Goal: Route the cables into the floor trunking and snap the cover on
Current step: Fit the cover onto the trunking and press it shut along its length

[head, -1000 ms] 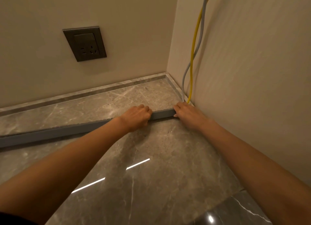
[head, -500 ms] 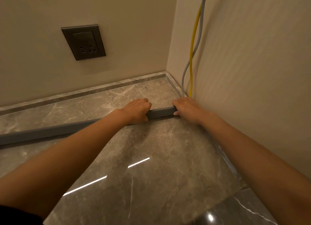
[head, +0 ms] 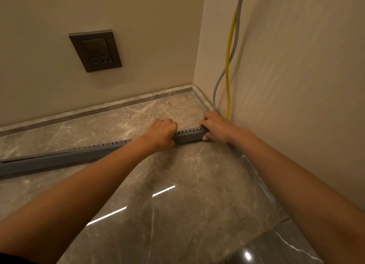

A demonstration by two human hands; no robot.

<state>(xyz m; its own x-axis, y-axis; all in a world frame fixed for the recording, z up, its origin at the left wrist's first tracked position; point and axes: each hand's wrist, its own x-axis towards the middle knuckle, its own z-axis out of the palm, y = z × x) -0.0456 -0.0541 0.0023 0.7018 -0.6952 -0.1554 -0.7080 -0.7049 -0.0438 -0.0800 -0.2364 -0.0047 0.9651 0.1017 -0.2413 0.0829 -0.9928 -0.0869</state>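
Your left hand (head: pixel 162 134) and right hand (head: pixel 216 128) are both clenched on the long grey plastic trunking (head: pixel 188 136) lying on the marble floor (head: pixel 177 194) by the corner. It looks light and somewhat flexible; hold its sides. The yellow cable (head: pixel 229 66) and grey cable (head: pixel 236 46) hang loose.

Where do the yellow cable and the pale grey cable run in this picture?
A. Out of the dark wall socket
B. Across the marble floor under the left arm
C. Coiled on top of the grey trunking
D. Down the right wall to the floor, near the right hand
D: the yellow cable and the pale grey cable hang down the right wall, reaching the floor beside the right hand.
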